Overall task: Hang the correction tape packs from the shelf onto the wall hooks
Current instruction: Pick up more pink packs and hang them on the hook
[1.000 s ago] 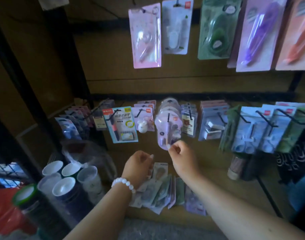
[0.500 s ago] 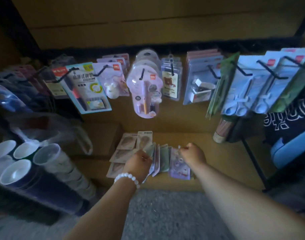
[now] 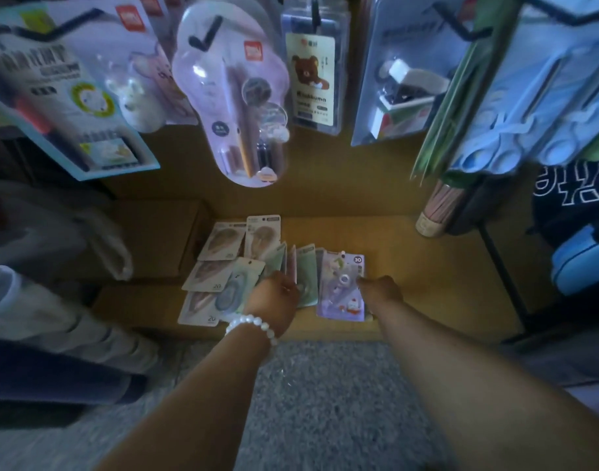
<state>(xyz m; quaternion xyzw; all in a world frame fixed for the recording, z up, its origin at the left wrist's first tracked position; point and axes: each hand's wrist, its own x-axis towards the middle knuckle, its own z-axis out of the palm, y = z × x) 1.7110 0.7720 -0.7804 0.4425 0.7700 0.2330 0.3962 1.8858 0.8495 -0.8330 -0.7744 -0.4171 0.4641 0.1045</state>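
Several correction tape packs lie fanned on the low wooden shelf [image 3: 427, 287]: beige ones [image 3: 223, 241] at the left, green ones [image 3: 306, 266] in the middle, a purple one [image 3: 340, 300] at the right. My left hand [image 3: 274, 299], with a white bead bracelet, curls over the green packs, some of which stand on edge against it. My right hand [image 3: 381, 290] pinches the right edge of the purple pack. Above, black wall hooks [image 3: 206, 32] carry a lilac pack [image 3: 230, 96] and other stationery.
Hanging packs crowd the space above the shelf: a blue card [image 3: 70, 96], a bear card [image 3: 310, 76], a stapler pack [image 3: 403, 83], blue scissors packs [image 3: 543, 107]. Stacked cups [image 3: 70, 328] stand at the left, a black rack leg [image 3: 502, 266] at the right, grey carpet [image 3: 325, 385] below.
My right hand came down from the hanging lilac pack to the purple pack on the shelf. My left hand settled on the green packs. The view dropped closer to the shelf.
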